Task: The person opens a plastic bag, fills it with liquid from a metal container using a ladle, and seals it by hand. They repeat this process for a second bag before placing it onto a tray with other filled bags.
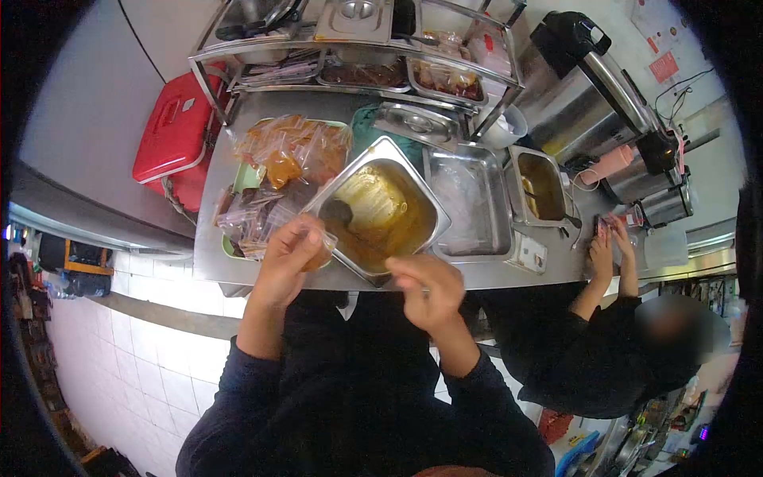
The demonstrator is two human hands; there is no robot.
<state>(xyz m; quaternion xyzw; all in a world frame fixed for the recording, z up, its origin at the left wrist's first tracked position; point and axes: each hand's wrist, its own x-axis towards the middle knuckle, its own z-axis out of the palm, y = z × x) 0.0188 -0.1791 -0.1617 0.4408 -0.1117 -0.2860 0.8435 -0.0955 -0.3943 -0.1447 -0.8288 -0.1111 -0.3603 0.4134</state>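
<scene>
A small clear bag with orange-brown sauce [322, 253] is pinched in my left hand [288, 258], at the near left edge of a square metal pan [435, 208]. Oily yellow-brown sauce [389, 215] lies in the tilted pan, with a dark round ladle bowl [337, 212] at its left side. My right hand [429, 290] is at the pan's near right edge, fingers closed and slightly blurred; what they hold is hidden. Filled bags [294, 151] are heaped in a green tray left of the pan, with more bags [262, 215] nearer me.
An empty-looking steel tray [469, 203] and a sauce container [540, 187] stand right of the pan. Behind is a metal rack [358, 91] with trays; a red cooler [176, 135] is at left. At right, a co-worker's hands [608, 246] are over the counter.
</scene>
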